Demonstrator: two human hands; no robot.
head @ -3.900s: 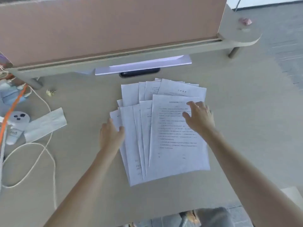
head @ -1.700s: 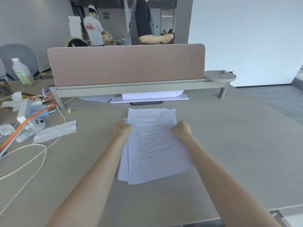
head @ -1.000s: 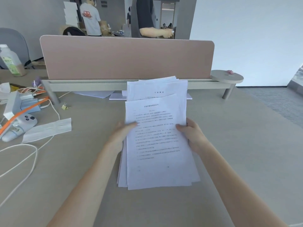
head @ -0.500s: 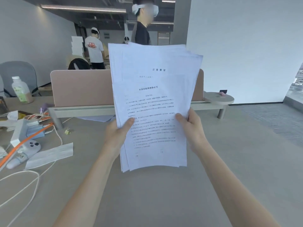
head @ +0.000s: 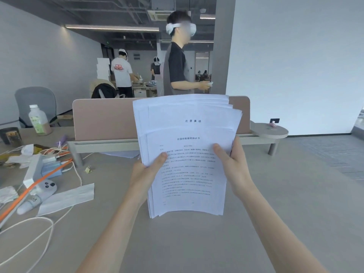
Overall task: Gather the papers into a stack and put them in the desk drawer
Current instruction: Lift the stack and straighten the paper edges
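Note:
I hold a stack of white printed papers upright in front of me, its bottom edge on or just above the beige desk. The sheets are unevenly aligned, with their top edges fanned in steps. My left hand grips the stack's left edge with the thumb on the front sheet. My right hand grips the right edge the same way. No drawer is in view.
A pink divider panel on a grey shelf stands behind the papers. At the left lie cables, a white controller, a paper strip and a bottle. People stand beyond the divider.
Both hands gathered the spread sheets into one stack, lifted it off the desk and stood it upright. In the last half second the stack came down a little toward the desk.

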